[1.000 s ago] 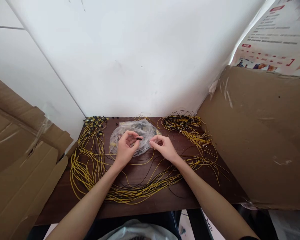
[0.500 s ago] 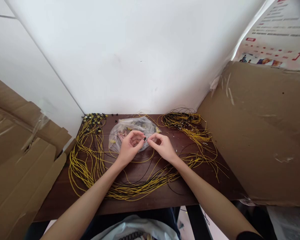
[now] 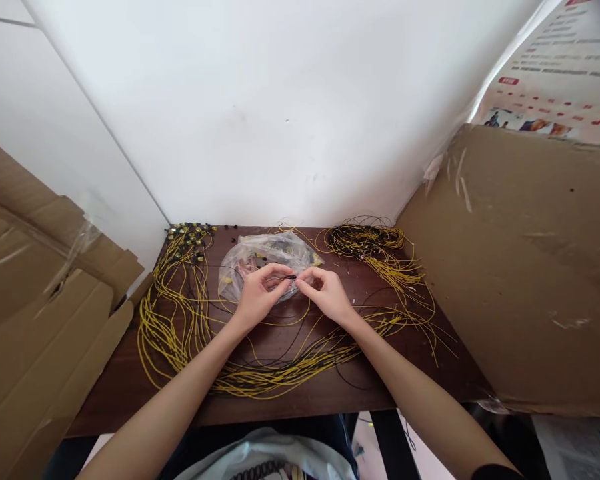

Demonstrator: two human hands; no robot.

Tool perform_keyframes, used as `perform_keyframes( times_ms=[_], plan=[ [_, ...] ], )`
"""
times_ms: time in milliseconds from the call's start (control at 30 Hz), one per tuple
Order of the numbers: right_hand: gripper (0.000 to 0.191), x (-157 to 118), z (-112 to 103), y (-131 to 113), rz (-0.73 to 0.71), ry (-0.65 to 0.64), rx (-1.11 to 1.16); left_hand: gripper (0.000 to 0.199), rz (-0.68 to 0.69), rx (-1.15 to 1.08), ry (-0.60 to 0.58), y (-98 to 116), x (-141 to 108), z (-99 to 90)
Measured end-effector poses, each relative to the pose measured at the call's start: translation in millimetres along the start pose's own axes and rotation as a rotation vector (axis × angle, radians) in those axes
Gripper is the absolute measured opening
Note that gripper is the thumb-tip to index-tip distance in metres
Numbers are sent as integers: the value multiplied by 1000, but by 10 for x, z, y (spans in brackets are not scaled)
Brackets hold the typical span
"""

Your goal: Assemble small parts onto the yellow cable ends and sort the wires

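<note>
Over the clear plastic bag (image 3: 231, 270), my left hand (image 3: 264, 292) pinches a small black connector (image 3: 293, 277) between thumb and fingertips. Thin wires run by its fingers. My right hand (image 3: 326, 292) is closed in a pinch from the other side, its fingertips touching the connector's right end. Any wire end between those fingertips is too small to make out. Inside the bag are small yellow, black and pinkish parts, partly hidden by my left hand.
Yellow and black wires (image 3: 275, 383) sweep across the front of the brown table (image 3: 145, 413). Their black-and-yellow connector ends (image 3: 190, 237) are heaped at back left. A coiled wire bundle (image 3: 365, 238) lies at back right. Cardboard (image 3: 520, 267) (image 3: 35, 320) flanks both sides; a white wall (image 3: 290, 133) stands behind.
The black connector has tipped from more upright to lying more level, and the fingertips of both hands now meet at it. The view has shifted slightly.
</note>
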State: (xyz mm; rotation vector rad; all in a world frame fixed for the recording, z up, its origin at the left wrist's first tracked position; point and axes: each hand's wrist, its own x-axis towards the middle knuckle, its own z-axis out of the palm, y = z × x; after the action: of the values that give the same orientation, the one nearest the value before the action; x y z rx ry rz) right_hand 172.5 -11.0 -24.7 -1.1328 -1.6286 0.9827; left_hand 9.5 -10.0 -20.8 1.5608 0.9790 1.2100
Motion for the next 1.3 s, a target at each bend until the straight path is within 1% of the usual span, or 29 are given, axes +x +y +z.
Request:
perform_keyframes(
  times_ms=[67, 167, 300, 467, 700, 867, 933, 1067, 1200, 1300],
  plan=[
    [20, -1, 10, 7, 12, 0, 19, 24, 43, 67, 19, -1, -12, 1],
    [19, -1, 23, 19, 32, 9, 38, 28, 149, 237, 48, -1, -35, 2],
    [19, 7, 29, 41, 48, 36, 43, 27, 270, 398, 61, -13, -49, -6],
    [18, 17, 22, 70, 49, 44, 56, 27, 356, 460, 49, -43, -45, -17],
    [16, -13, 18, 39, 46, 31, -36, 26, 517, 590, 35, -67, -50, -18],
    [15, -16, 17, 20, 48, 41, -49, 24, 613, 657, 31, -95, -44, -23],
    [14, -10, 16, 30, 49, 42, -46, 24, 632, 673, 16, -110, -42, -25],
    [14, 6, 18, 87, 53, 53, -21, 24, 629, 663, -17, -135, -41, -28],
    [15, 16, 27, 139, 40, 50, 76, 22, 622, 637, -5, -138, -39, -25],
    [16, 20, 30, 132, 36, 46, 149, 21, 613, 612, 0, -127, -38, -17]
  ],
)
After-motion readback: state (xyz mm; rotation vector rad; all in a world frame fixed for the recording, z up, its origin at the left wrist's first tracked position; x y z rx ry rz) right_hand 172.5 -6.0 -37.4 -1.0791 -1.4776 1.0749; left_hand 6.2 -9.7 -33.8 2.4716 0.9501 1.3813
